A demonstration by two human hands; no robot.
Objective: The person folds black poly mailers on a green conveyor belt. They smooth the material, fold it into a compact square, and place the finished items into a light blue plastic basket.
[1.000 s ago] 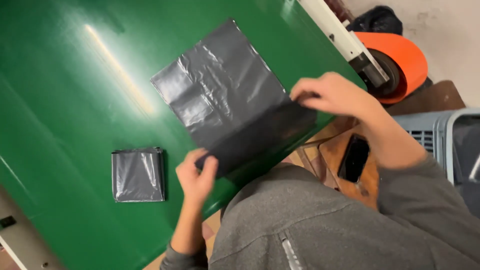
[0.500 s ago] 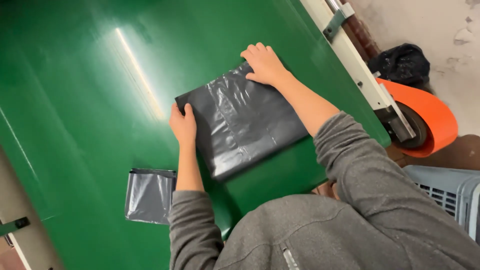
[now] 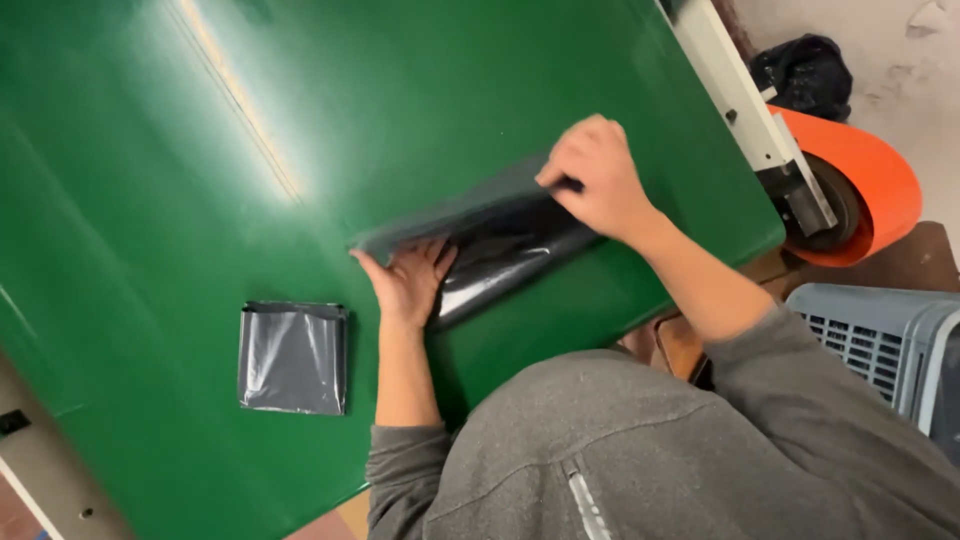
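Observation:
A dark grey plastic bag (image 3: 500, 245) lies on the green table (image 3: 200, 150), its far edge lifted and coming over toward me in a fold. My right hand (image 3: 598, 178) pinches the raised edge at the bag's right end. My left hand (image 3: 408, 280) grips the left end, fingers tucked under the lifted flap. A second grey bag, folded into a small square (image 3: 293, 357), rests flat on the table to the left of my left forearm.
An orange roller (image 3: 860, 185) on a white frame (image 3: 745, 100) stands at the table's right end. A grey slatted crate (image 3: 880, 340) sits at the lower right. A black bundle (image 3: 805, 70) lies on the floor beyond.
The bag lay flat and spread out under both hands. Its far edge is now raised and folding over toward me, with both hands gripping it.

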